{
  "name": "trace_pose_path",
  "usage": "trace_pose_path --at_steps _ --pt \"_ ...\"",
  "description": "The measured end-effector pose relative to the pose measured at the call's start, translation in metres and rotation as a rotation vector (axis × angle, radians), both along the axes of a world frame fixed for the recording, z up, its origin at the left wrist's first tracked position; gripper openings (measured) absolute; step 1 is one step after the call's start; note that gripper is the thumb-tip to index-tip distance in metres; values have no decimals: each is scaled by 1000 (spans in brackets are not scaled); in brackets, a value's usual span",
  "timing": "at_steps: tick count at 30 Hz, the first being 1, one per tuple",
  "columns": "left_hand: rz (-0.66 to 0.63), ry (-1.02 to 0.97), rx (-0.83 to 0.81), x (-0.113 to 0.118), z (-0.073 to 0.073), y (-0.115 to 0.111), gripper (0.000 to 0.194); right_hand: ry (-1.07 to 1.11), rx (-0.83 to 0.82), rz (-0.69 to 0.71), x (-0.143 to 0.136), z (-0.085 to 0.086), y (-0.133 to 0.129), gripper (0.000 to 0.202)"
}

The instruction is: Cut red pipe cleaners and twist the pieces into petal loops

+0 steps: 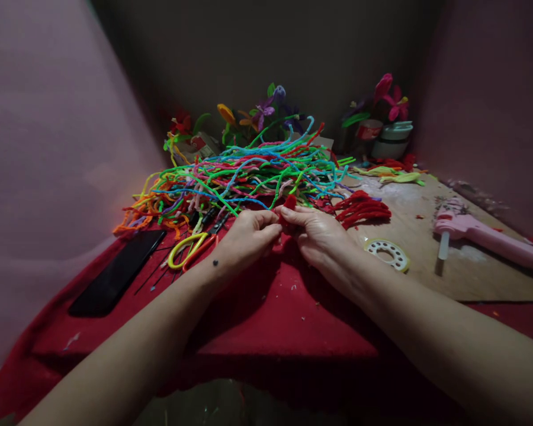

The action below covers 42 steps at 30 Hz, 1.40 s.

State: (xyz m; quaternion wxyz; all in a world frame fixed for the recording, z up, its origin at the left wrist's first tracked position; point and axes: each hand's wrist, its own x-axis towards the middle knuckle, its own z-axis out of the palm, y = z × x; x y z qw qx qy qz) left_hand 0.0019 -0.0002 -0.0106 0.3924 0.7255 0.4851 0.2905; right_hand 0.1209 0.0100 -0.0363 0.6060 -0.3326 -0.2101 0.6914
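Both my hands meet over the red cloth, just in front of the pipe cleaner heap. Between thumb and fingers my right hand (311,231) pinches a red fuzzy pipe cleaner piece (288,214), which sticks up above the thumb. My left hand (253,234) is closed at the left side of that same piece, its fingertips pressed together against it; the exact grip is partly hidden. Several red pipe cleaner pieces (364,209) lie bunched to the right of my right hand. Scissors with yellow and red handles (189,250) lie left of my left hand.
A heap of colourful pipe cleaners (249,171) spreads behind the hands. A black phone (118,272) lies at left. On the cardboard (430,284) at right are a white tape roll (387,255) and a pink glue gun (484,231). Pipe cleaner flowers (264,112) stand at the back.
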Motion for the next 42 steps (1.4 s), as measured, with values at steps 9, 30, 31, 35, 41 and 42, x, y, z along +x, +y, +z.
trace_pose_path --at_steps 9,30,31,35,41,42 --pt "-10 -155 -53 -2 -7 3 23 -19 50 136 3 -8 3 9" --pt "-96 -334 -310 -21 -2 12 17 -190 162 65 11 6 2 5" --pt "-90 -340 -311 -20 -3 12 17 -188 175 73 11 5 2 5" --pt "-43 -369 -348 -17 -6 13 17 -175 194 96 9 1 3 7" --pt "0 -434 -362 -17 -7 15 11 -220 256 112 9 0 2 6" --pt "4 -450 -366 -16 -7 15 10 -225 270 119 9 -1 2 5"
